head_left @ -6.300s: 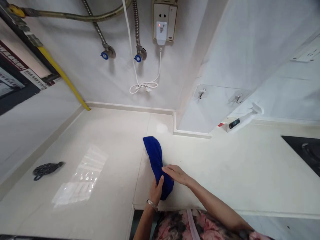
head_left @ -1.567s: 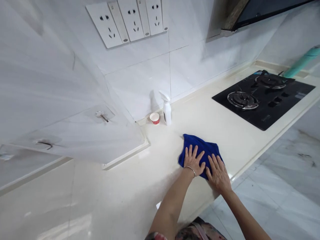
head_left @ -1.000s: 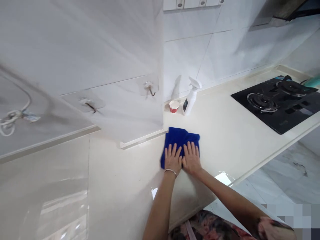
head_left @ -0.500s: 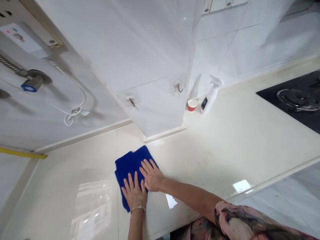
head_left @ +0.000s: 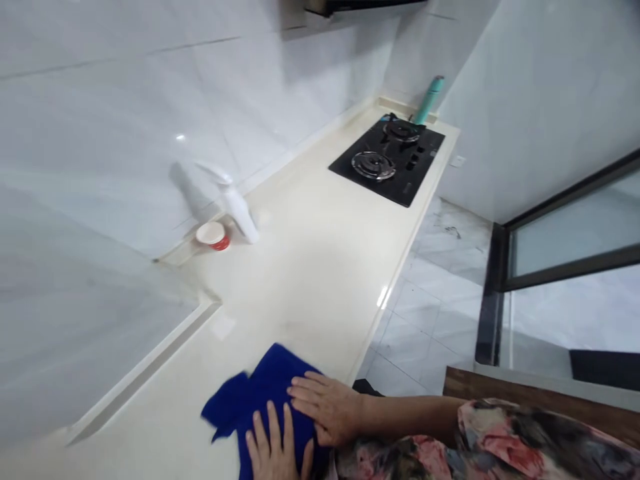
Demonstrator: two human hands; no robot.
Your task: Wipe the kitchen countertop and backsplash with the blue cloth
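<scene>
A blue cloth (head_left: 260, 393) lies crumpled on the cream countertop (head_left: 320, 253) near its front edge, at the bottom of the view. My left hand (head_left: 275, 448) presses flat on the cloth's near part, fingers stretched out. My right hand (head_left: 325, 407) lies flat on the cloth's right side, fingers extended and pointing left. Both palms rest on the fabric; neither hand grips it.
A white spray bottle (head_left: 235, 207) and a small red-and-white cup (head_left: 214, 235) stand against the tiled wall. A black gas hob (head_left: 387, 160) sits further along, with a teal bottle (head_left: 429, 99) behind it. The floor and a dark door frame (head_left: 493, 293) are at right.
Both hands and the cloth have slid from the left corner area to the right along the counter's front edge. The view has swung right, bringing the hob and floor into sight.
</scene>
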